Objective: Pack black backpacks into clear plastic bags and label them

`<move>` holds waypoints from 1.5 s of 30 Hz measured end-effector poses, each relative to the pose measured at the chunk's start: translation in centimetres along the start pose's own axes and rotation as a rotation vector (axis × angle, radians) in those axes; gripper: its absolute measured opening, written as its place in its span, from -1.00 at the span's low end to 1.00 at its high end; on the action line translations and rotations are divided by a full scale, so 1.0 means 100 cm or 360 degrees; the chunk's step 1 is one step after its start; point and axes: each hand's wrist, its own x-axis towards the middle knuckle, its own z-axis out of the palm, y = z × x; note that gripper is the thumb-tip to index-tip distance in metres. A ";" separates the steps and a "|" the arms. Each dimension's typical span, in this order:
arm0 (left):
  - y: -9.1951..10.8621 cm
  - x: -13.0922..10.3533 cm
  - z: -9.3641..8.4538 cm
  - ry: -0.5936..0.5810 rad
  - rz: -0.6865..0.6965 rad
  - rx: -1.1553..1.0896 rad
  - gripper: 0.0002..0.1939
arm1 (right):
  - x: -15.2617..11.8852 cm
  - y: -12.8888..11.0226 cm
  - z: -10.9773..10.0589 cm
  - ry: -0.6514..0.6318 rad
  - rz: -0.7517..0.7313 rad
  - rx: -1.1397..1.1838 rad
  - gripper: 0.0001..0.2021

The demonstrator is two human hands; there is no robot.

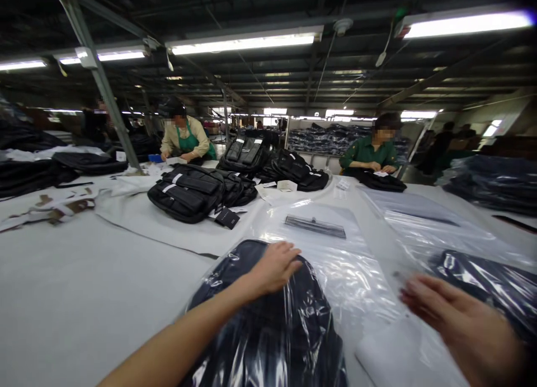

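Note:
A dark backpack [289,325] in a shiny clear plastic bag lies in front of me on the white table. My left hand [274,267] rests on its upper part, fingers stretched out over the plastic. To the right, my right hand [457,314] is raised over the plastic sheeting and smeared by motion, so I cannot make out whether its fingers hold anything. Just beyond the backpack lies a flat clear plastic bag [354,264] with a dark printed strip. Another dark backpack in plastic [490,286] sits beyond my right hand.
Black backpacks [188,191] with tags stand in a group farther back on the white table [104,297]. Two people [187,135] [373,146] work at the far side. A metal post [100,79] rises at left. Plastic-wrapped stacks [495,180] stand at right.

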 end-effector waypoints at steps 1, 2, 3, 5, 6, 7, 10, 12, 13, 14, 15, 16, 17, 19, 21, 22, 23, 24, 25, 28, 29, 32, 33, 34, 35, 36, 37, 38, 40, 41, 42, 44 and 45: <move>-0.021 -0.014 -0.010 0.0013 -0.0064 0.0077 -0.56 | -0.003 -0.005 0.022 -0.0125 0.0096 0.0091 -0.64; -0.041 -0.026 -0.017 0.0005 -0.0109 0.0143 -0.52 | -0.005 -0.008 0.048 -0.0288 0.0202 0.0182 -0.62; -0.058 -0.036 -0.020 -0.0016 -0.0131 0.0197 -0.50 | -0.007 -0.006 0.075 -0.0439 0.0268 0.0257 -0.61; -0.085 -0.048 -0.017 -0.0078 -0.0143 0.0278 -0.42 | -0.008 0.007 0.127 -0.0639 0.0324 0.0309 -0.60; -0.095 -0.050 -0.013 -0.0114 -0.0146 0.0306 -0.40 | -0.007 0.017 0.149 -0.0700 0.0324 0.0297 -0.59; -0.104 -0.051 -0.008 -0.0152 -0.0154 0.0325 -0.37 | -0.005 0.030 0.167 -0.0734 0.0322 0.0253 -0.59; -0.123 -0.050 0.006 -0.0248 -0.0192 0.0351 -0.36 | 0.006 0.064 0.197 -0.0676 0.0356 0.0023 -0.60; -0.132 -0.049 0.011 -0.0278 -0.0201 0.0354 -0.38 | 0.012 0.076 0.203 -0.0607 0.0375 -0.0076 -0.61; -0.135 -0.050 0.013 -0.0284 -0.0201 0.0354 -0.39 | 0.015 0.078 0.205 -0.0600 0.0365 -0.0094 -0.62; -0.137 -0.050 0.015 -0.0285 -0.0201 0.0355 -0.40 | 0.016 0.078 0.208 -0.0608 0.0347 -0.0107 -0.64; -0.139 -0.051 0.016 -0.0285 -0.0200 0.0355 -0.40 | 0.017 0.076 0.212 -0.0624 0.0329 -0.0121 -0.65; -0.140 -0.051 0.016 -0.0284 -0.0199 0.0356 -0.41 | 0.018 0.074 0.216 -0.0647 0.0318 -0.0138 -0.67; -0.141 -0.051 0.016 -0.0283 -0.0196 0.0356 -0.42 | 0.018 0.072 0.221 -0.0671 0.0318 -0.0162 -0.70; -0.142 -0.050 0.017 -0.0283 -0.0190 0.0354 -0.42 | 0.018 0.070 0.233 -0.0709 0.0339 -0.0224 -0.75; -0.142 -0.049 0.017 -0.0290 -0.0183 0.0349 -0.42 | 0.019 0.071 0.242 -0.0724 0.0364 -0.0294 -0.79; -0.142 -0.049 0.017 -0.0293 -0.0180 0.0345 -0.42 | 0.019 0.073 0.245 -0.0724 0.0371 -0.0327 -0.81; -0.142 -0.049 0.017 -0.0297 -0.0176 0.0341 -0.42 | 0.019 0.074 0.247 -0.0723 0.0375 -0.0359 -0.82; -0.143 -0.049 0.017 -0.0300 -0.0172 0.0338 -0.42 | 0.020 0.076 0.248 -0.0723 0.0379 -0.0391 -0.84; -0.143 -0.050 0.017 -0.0303 -0.0167 0.0334 -0.42 | 0.021 0.077 0.248 -0.0725 0.0385 -0.0422 -0.85; -0.145 -0.050 0.017 -0.0313 -0.0157 0.0325 -0.42 | 0.022 0.078 0.248 -0.0747 0.0409 -0.0513 -0.88; -0.145 -0.050 0.017 -0.0316 -0.0154 0.0324 -0.43 | 0.022 0.077 0.248 -0.0758 0.0416 -0.0541 -0.88; -0.143 -0.050 0.014 -0.0327 -0.0155 0.0322 -0.43 | 0.022 0.077 0.249 -0.0771 0.0421 -0.0630 -0.87; -0.141 -0.051 0.011 -0.0317 -0.0156 0.0323 -0.44 | 0.022 0.078 0.250 -0.0768 0.0416 -0.0664 -0.87; -0.138 -0.052 0.008 -0.0294 -0.0141 0.0325 -0.46 | 0.022 0.078 0.251 -0.0764 0.0406 -0.0701 -0.86; -0.135 -0.055 0.005 -0.0270 -0.0095 0.0322 -0.47 | 0.022 0.079 0.252 -0.0758 0.0391 -0.0741 -0.86; -0.132 -0.059 0.002 -0.0259 -0.0020 0.0311 -0.49 | 0.022 0.080 0.254 -0.0752 0.0371 -0.0782 -0.86; -0.128 -0.063 -0.001 -0.0273 0.0071 0.0290 -0.49 | 0.022 0.081 0.254 -0.0744 0.0346 -0.0827 -0.86; -0.125 -0.068 -0.003 -0.0318 0.0162 0.0261 -0.49 | 0.021 0.081 0.255 -0.0732 0.0316 -0.0875 -0.86; -0.121 -0.078 -0.004 -0.0463 0.0268 0.0207 -0.48 | 0.018 0.078 0.252 -0.0679 0.0245 -0.0963 -0.90; -0.120 -0.083 -0.004 -0.0527 0.0272 0.0193 -0.47 | 0.016 0.075 0.250 -0.0622 0.0189 -0.1028 -0.89; -0.120 -0.086 -0.003 -0.0565 0.0257 0.0191 -0.47 | 0.012 0.071 0.246 -0.0549 0.0108 -0.1134 -0.84; -0.120 -0.089 0.000 -0.0580 0.0223 0.0203 -0.48 | 0.003 0.065 0.237 -0.0426 -0.0160 -0.1396 -0.75; -0.121 -0.090 0.002 -0.0579 0.0213 0.0206 -0.48 | -0.002 0.064 0.233 -0.0437 -0.0346 -0.1504 -0.73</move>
